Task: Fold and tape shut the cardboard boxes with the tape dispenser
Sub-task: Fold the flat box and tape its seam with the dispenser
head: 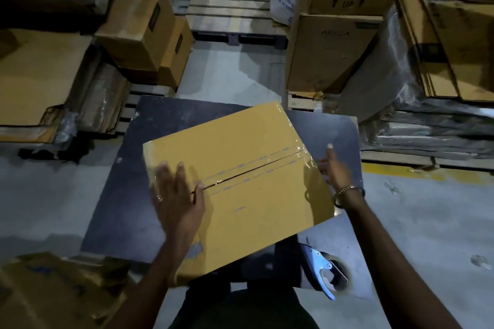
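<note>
A yellow-brown cardboard box (248,168) lies on the dark table (128,195), turned at an angle. Its top flaps are folded shut and clear tape runs along the centre seam and down the right edge. My left hand (176,195) rests flat on the box's left part, fingers straight, beside the seam's near end. My right hand (334,168) touches the box's right side where the tape wraps over, thumb raised. The tape dispenser (326,272), blue and silver with a roll of tape, lies on the table at the near right, apart from both hands.
Stacks of cardboard boxes (144,32) on pallets stand to the left and right (328,53). A wooden pallet (232,0) lies ahead on the grey floor. Flattened cartons (53,294) sit at the near left. Wrapped bundles (427,128) lie at the right.
</note>
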The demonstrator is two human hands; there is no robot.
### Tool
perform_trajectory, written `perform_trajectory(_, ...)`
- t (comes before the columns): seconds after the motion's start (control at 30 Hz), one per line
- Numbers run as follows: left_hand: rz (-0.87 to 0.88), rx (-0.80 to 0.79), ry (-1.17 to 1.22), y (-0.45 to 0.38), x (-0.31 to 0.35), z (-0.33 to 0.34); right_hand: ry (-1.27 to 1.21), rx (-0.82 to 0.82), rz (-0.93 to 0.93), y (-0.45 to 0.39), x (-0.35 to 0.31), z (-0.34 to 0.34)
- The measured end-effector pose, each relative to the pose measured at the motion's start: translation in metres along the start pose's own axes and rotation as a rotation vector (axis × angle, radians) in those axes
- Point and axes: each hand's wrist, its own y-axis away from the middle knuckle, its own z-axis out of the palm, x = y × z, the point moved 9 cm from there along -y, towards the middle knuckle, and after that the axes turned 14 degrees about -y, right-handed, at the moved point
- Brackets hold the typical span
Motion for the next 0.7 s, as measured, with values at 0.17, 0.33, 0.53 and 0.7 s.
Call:
perform_trajectory(0.17,-0.581,-0.463,0.521,0.035,-0.078,0.056,0.196,0.046,-0.168,0.021,-0.01,0.039)
perform_trajectory(0.33,-0.543,-0.473,0.732,0.015,-0.074,0.053,0.125,0.118,-0.177,0.047,-0.021,0.039)
perform_trajectory(0.53,-0.372,-0.442,0.883,-0.049,-0.012,0.025,0.022,0.352,-0.318,0.092,-0.048,-0.028)
perform_trajectory(0.7,-0.01,-0.463,1.049,-0.08,0.12,-0.023,-0.188,0.646,-0.365,0.158,-0.02,-0.147)
